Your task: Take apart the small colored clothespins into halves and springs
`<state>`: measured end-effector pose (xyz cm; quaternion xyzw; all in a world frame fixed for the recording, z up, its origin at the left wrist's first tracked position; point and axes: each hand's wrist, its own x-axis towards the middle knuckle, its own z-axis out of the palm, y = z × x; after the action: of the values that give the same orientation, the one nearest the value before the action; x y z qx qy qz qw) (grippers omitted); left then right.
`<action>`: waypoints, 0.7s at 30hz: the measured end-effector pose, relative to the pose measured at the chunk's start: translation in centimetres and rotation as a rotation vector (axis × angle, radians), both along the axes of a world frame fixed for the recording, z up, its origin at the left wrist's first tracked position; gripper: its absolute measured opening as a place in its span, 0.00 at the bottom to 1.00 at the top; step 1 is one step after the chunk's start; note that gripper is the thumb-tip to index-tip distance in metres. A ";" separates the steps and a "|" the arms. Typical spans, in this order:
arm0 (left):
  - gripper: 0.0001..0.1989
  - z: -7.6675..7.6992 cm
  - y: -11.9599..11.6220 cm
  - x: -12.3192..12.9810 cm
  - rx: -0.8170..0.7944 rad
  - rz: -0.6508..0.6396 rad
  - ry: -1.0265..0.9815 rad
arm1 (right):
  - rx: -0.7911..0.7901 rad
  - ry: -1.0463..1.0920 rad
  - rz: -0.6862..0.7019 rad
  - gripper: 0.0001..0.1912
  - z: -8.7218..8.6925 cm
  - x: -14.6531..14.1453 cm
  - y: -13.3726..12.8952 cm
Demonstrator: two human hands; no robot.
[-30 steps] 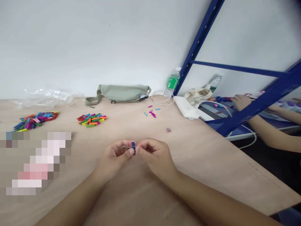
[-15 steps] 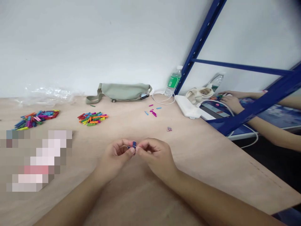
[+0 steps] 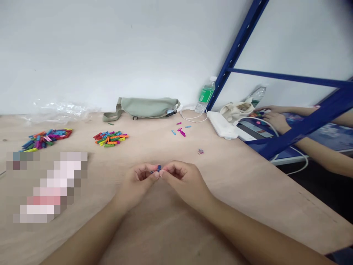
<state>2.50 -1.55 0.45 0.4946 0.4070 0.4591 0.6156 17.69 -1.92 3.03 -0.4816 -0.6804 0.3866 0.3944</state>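
In the head view, my left hand (image 3: 138,184) pinches a small dark blue clothespin (image 3: 159,168) between thumb and fingers. Opposite it, my right hand (image 3: 183,182) has thumb and forefinger closed at the clothespin's right side, on what looks like its thin metal spring, mostly hidden by the fingertips. Both hands meet just above the table, fingertips nearly touching. Beyond them lie loose pink clothespin pieces (image 3: 182,132) and a light blue piece (image 3: 173,132). A little heap of metal springs (image 3: 200,151) rests to the right.
Two piles of coloured clothespins, the left pile (image 3: 46,139) and the middle pile (image 3: 110,138), lie on the wooden table (image 3: 248,198). Behind are a plastic bag (image 3: 57,110), a grey-green pouch (image 3: 150,107), a bottle (image 3: 206,94) and a white box (image 3: 223,125). Another person's hands (image 3: 275,119) work beyond the blue frame (image 3: 239,48).
My right fingertips have closed in on the blue clothespin, and the thin wire seen between the hands is now mostly covered. The whole view has shifted slightly.
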 end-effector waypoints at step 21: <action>0.11 0.2 -0.2 -0.5 -0.038 -0.093 -0.072 | -0.164 0.149 0.155 0.12 0.2 1.5 1.5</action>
<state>2.02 -1.76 0.64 0.4844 0.3695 0.4397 0.6599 19.21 -0.41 3.24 -0.4281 -0.6504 0.5052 0.3721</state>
